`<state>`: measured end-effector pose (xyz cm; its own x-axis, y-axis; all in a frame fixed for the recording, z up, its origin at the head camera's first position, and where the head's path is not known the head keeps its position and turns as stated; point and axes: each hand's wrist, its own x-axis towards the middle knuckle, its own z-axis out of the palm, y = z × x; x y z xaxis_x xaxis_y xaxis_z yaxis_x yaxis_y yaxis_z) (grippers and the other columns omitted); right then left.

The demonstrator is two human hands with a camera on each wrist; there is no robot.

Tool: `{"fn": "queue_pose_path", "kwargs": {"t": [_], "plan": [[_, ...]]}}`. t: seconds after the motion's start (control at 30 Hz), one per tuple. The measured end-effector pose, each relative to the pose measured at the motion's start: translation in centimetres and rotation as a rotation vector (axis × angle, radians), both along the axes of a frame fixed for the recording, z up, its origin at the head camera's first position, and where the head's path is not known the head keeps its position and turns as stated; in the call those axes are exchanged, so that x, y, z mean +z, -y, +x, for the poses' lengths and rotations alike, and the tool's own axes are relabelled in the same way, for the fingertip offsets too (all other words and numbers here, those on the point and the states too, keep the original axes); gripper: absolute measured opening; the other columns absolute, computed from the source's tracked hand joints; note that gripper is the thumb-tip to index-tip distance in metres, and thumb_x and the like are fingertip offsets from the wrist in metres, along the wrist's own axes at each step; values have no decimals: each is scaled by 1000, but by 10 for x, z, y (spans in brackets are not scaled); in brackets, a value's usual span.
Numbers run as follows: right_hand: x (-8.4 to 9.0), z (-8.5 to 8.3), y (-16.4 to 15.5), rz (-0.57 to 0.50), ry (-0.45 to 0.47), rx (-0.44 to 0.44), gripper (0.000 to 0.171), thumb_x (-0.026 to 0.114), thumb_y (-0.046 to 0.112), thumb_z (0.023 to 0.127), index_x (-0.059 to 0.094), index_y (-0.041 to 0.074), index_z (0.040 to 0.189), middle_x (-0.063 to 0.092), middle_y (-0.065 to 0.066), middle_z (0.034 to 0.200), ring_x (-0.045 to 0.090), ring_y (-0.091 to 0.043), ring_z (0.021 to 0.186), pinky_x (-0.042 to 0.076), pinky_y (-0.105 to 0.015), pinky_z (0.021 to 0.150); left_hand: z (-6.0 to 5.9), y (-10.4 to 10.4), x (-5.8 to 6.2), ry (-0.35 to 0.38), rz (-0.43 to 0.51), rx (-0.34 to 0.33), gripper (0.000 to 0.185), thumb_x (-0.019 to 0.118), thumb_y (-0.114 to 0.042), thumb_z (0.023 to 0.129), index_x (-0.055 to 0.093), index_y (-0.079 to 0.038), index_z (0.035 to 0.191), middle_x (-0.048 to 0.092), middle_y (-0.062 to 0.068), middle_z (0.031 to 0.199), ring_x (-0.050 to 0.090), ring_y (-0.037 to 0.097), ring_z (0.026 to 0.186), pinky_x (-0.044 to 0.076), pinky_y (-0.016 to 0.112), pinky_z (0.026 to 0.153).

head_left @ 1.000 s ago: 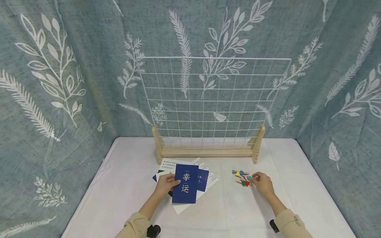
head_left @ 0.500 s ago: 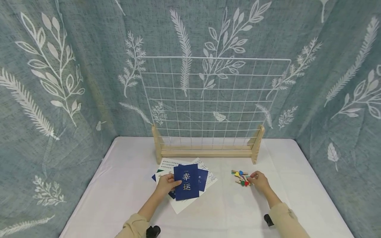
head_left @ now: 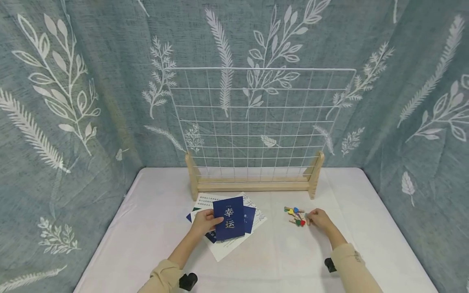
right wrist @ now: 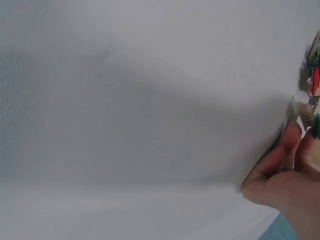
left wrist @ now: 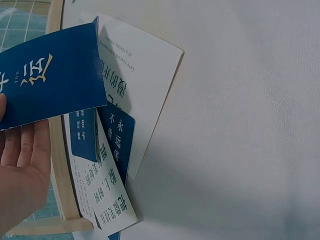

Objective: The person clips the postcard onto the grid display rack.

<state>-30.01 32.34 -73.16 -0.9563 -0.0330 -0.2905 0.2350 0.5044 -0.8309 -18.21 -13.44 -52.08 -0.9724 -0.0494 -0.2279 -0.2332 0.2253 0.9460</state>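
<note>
My left hand (head_left: 202,223) grips a dark blue card (head_left: 234,217) with gold and white characters, thumb on its front. The card is raised and tilted over a spread of cards (left wrist: 155,65), several white and blue ones overlapping on the table. In the left wrist view the fingers (left wrist: 27,147) pass behind the card. On the right, my right hand (head_left: 320,220) pinches a small wooden clothespin (head_left: 307,221) between thumb and fingertips, mostly hidden by them. Beside it lies a small pile of clothespins (head_left: 302,223) with coloured hearts in red, green, yellow and blue.
Behind the cards stands a white wire grid (head_left: 264,121) in a wooden base (head_left: 253,186) with two upright feet. A white cloth covers the table (head_left: 154,244). Green leaf-patterned curtains (head_left: 121,81) hang at the back and both sides.
The blue card has tilted and risen slightly in my left hand. My right hand has shifted a little left at the clothespin pile, with a clothespin now showing at its fingertips.
</note>
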Motion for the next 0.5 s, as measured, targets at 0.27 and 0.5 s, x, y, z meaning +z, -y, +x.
{"fn": "queue_pose_path", "kwargs": {"t": [0.27, 0.5], "plan": [[170, 78, 69, -47, 86, -40, 29, 44, 20, 90, 45, -8, 95, 48, -1, 72, 45, -9, 66, 40, -22, 62, 3, 2, 9, -19, 14, 2, 31, 65, 5, 83, 57, 15, 112, 66, 30, 103, 69, 34, 90, 58, 40, 76], [173, 81, 68, -104, 63, -68, 16, 45, 12, 95, 44, -3, 91, 51, 4, 68, 47, -6, 59, 37, -19, 56, 5, 5, 15, -41, 39, -13, 31, 63, 7, 83, 55, 17, 111, 66, 31, 102, 70, 33, 86, 59, 38, 72]]}}
